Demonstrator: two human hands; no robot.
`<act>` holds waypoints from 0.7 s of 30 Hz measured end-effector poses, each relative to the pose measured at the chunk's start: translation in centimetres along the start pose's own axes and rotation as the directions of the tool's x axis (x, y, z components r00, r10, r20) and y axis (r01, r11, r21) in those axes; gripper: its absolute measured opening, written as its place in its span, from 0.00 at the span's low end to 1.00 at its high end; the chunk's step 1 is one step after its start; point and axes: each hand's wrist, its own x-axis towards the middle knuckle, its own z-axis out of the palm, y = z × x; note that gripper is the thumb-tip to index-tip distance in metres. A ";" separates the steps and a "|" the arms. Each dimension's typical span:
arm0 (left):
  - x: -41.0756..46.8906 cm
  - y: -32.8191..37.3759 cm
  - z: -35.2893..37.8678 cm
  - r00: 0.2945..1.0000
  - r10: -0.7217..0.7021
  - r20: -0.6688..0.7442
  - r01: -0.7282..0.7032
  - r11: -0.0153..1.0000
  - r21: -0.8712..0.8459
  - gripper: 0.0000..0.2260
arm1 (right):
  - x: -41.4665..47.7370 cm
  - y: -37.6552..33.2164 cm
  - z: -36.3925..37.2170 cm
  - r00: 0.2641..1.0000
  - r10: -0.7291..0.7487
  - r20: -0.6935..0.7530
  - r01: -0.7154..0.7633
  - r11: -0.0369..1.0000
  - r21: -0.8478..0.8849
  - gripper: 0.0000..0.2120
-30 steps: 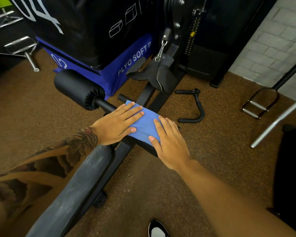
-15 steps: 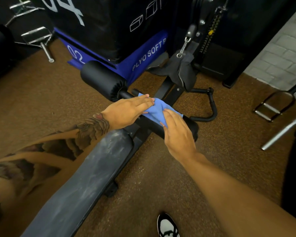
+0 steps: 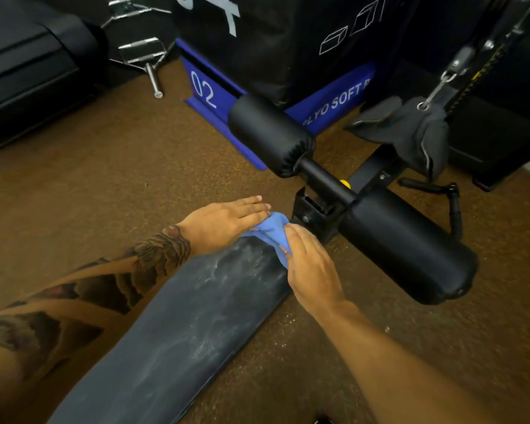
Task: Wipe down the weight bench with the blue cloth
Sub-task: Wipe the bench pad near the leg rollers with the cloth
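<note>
Both hands meet on the blue cloth (image 3: 271, 232), bunched up at the far end of the weight bench (image 3: 181, 325).

The tattooed left forearm is cut off at the frame's left edge, and the bench's chalk-streaked pad runs out of the bottom edge. Bare brown floor (image 3: 104, 194) lies open to the left of the pad. The left hand (image 3: 224, 223) lies flat, fingers straight and close together, pressing the cloth's left part, most of which it hides. The right hand (image 3: 311, 267) has its fingers curled over the cloth's right side with the thumb pinching a fold; the fingertips are out of sight. Just beyond the cloth sits the bench's metal bracket (image 3: 311, 214), with a black roller pad (image 3: 407, 246) close on the right.
</note>
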 end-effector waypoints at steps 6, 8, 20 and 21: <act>2.3 -2.0 3.3 0.999 0.008 -0.052 -0.007 1.000 0.012 0.22 | 0.7 2.7 3.5 0.999 0.022 -0.028 -0.023 0.999 -0.023 0.23; 1.7 -1.9 4.6 0.999 0.038 -0.038 -0.038 0.999 0.000 0.23 | -0.3 2.7 4.3 1.000 0.012 0.017 -0.010 0.997 -0.073 0.22; -2.2 -1.1 7.8 0.996 -0.008 0.085 0.014 0.997 -0.073 0.32 | -4.6 -0.6 5.9 0.928 0.132 0.349 -0.016 0.948 -0.318 0.31; -1.9 -0.7 7.8 0.997 -0.030 0.074 0.035 0.997 -0.074 0.31 | -4.3 -0.7 5.7 0.929 0.142 0.343 -0.026 0.946 -0.322 0.30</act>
